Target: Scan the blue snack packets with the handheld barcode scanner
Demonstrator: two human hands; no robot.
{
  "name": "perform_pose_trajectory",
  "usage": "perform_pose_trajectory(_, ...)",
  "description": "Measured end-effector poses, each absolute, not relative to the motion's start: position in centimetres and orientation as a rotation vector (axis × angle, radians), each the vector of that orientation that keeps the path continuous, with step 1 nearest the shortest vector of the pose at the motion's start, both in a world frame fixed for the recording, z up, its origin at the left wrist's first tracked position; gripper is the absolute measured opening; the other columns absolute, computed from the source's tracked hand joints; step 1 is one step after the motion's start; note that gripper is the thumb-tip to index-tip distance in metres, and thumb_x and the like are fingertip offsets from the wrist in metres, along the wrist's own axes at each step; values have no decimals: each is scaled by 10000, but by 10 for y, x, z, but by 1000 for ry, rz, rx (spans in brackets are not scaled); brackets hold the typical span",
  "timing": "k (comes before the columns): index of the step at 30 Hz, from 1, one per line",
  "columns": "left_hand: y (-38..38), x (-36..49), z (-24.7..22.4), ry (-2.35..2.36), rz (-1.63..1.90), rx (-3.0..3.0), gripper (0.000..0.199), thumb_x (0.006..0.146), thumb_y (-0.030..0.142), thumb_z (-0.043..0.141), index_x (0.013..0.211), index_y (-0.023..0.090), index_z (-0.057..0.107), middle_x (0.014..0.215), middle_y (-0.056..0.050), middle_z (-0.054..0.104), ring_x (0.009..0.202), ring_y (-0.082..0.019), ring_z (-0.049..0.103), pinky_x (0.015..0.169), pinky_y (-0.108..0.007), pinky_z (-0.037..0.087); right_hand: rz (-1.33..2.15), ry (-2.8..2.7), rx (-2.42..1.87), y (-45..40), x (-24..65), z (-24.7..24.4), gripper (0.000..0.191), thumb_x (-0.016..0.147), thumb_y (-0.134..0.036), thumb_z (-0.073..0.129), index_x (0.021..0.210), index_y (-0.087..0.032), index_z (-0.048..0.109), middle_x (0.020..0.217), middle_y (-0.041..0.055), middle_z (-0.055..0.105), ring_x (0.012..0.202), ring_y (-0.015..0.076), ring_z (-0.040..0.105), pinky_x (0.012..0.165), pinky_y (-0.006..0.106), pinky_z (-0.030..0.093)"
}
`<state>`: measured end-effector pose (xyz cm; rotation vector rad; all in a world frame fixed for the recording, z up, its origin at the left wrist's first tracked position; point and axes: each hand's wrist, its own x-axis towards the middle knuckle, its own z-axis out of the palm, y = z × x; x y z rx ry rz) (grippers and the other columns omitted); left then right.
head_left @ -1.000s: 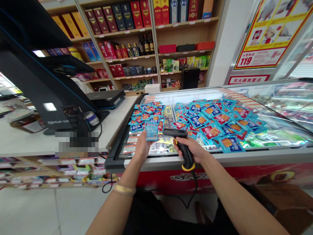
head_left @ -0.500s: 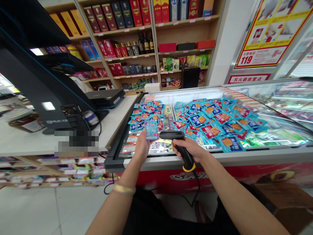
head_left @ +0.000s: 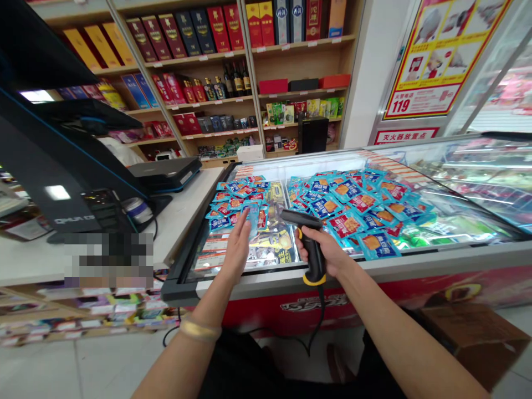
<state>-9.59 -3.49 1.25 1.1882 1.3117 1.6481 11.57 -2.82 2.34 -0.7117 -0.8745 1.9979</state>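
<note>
Over the near rim of a glass-sided chest freezer (head_left: 386,266), the right hand (head_left: 323,252) wraps closed around the handle of a black corded barcode scanner (head_left: 311,244), its nose pointing left. The left hand (head_left: 236,247) is raised with fingers extended, a blue snack packet (head_left: 251,217) at the fingertips, grip unclear, just above heaped blue packets (head_left: 353,202).

You face tall light-wood shelves (head_left: 249,97) packed with boxed liquor, a white square pillar (head_left: 374,72) beside a red-and-yellow wall poster (head_left: 440,55), a white counter (head_left: 187,205) on your left, and pale tiled floor (head_left: 103,366) below
</note>
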Motion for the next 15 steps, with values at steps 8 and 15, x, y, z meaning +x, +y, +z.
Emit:
perform_pose_trajectory(8, 29, -11, 47, 1365, 1514, 1920, 489, 830, 333, 607, 1299, 205, 551, 1276, -117, 595, 1198, -259, 520, 1062, -407, 357, 1751, -646, -621, 6, 188, 43, 218, 747, -388, 672, 808, -199, 581, 637, -17, 526, 477, 88, 454, 425, 207, 427)
perform_pose_trajectory(15, 80, 51, 42, 1547, 1158, 2419, 498, 855, 317, 569, 1319, 141, 521, 1273, -167, 571, 1180, -297, 506, 1023, -435, 373, 1646, -480, -618, 23, 228, 43, 195, 772, -364, 655, 798, -195, 561, 603, -20, 509, 456, 87, 434, 406, 208, 421)
